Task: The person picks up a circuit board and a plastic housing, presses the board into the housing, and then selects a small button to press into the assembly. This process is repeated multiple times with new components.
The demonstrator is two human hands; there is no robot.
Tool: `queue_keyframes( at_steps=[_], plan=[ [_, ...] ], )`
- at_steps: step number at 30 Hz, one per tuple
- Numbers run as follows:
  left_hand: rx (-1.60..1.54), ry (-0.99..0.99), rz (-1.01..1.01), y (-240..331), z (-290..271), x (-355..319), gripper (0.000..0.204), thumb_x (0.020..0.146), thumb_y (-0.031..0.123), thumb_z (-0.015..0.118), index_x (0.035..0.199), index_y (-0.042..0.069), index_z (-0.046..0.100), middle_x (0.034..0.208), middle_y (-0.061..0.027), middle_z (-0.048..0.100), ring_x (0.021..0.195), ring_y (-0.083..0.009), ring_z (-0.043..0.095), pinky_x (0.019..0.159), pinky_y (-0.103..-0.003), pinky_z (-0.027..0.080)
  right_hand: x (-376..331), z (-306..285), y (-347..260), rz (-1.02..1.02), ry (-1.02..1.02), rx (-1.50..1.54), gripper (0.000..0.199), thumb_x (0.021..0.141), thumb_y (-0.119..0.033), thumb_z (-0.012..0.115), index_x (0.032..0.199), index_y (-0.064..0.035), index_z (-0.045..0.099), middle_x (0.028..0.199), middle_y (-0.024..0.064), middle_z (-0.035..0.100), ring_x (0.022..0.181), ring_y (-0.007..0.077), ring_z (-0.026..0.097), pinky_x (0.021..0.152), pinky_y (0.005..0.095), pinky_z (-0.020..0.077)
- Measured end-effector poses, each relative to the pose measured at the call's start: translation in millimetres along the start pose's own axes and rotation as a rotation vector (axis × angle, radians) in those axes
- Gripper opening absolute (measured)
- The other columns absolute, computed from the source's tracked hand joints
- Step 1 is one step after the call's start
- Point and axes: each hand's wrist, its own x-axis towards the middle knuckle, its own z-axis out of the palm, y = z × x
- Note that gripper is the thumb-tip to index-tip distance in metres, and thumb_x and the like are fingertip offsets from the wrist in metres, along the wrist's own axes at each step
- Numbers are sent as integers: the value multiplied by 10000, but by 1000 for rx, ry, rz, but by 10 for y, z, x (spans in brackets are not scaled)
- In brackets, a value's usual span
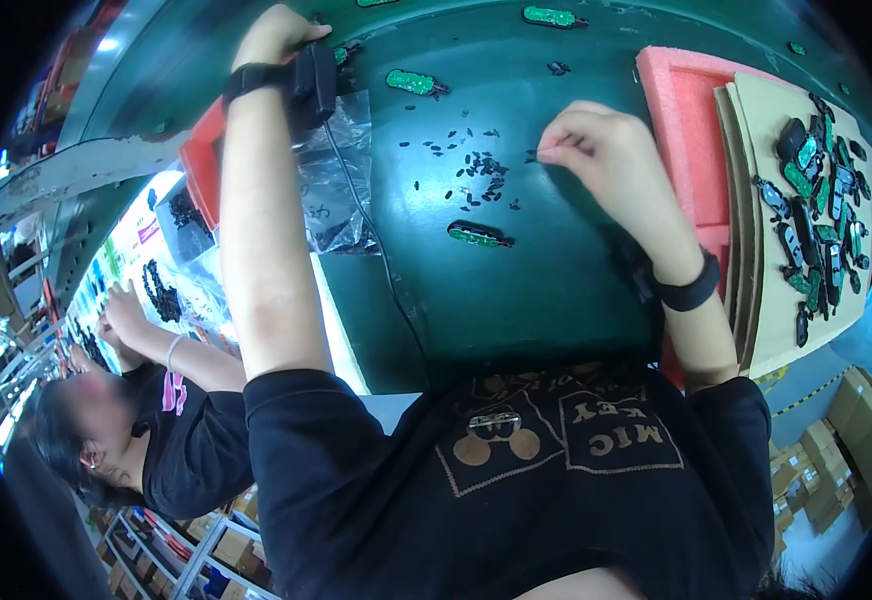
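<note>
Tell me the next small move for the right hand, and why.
Probably carry the pinched piece down to the green circuit board just below. The right hand has its fingertips closed at the edge of the scattered small black parts, seemingly on one of them, and that board lies nearest. The left hand is busy at the table's far edge.

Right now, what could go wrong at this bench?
1. The right hand pinches one tiny black part; it could slip and vanish among the loose black parts on the green mat.
2. The cable from the left wrist device crosses the mat beside a green board; a left hand move could drag it.
3. Boards heaped on the cardboard at right might slide off.
</note>
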Motion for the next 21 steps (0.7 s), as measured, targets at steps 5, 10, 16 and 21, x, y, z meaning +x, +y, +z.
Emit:
queue_keyframes(
  at_steps=[5,10,16,21],
  plan=[
    [-607,168,76,215,-55,-510,242,756,191,714,849,-17,630,730,-77,613,598,-130,559,542,-231,447,96,-369,-319,-97,135,227,91,777,71,599,857,36,624,881,75,616,838,139,595,755,237,487],
    [-666,235,630,1281,-39,-2242,155,768,35,653,901,-45,641,676,-67,610,523,-101,542,491,-227,442,50,-550,-427,-141,353,402,117,783,100,581,889,61,611,995,129,624,898,153,591,805,247,482],
    [-893,54,631,1246,285,-2534,207,777,-56,622,983,-44,638,861,-79,634,673,-115,599,570,-192,470,-5,-488,-528,-107,315,399,125,776,112,577,891,71,603,993,179,634,850,165,603,765,246,492],
    [-1125,76,570,1297,326,-2716,221,747,-82,637,968,-75,627,911,-108,633,695,-124,614,572,-187,474,23,-476,-561,-143,219,375,109,762,105,597,866,71,605,950,178,647,811,167,611,710,229,487]
  ],
)
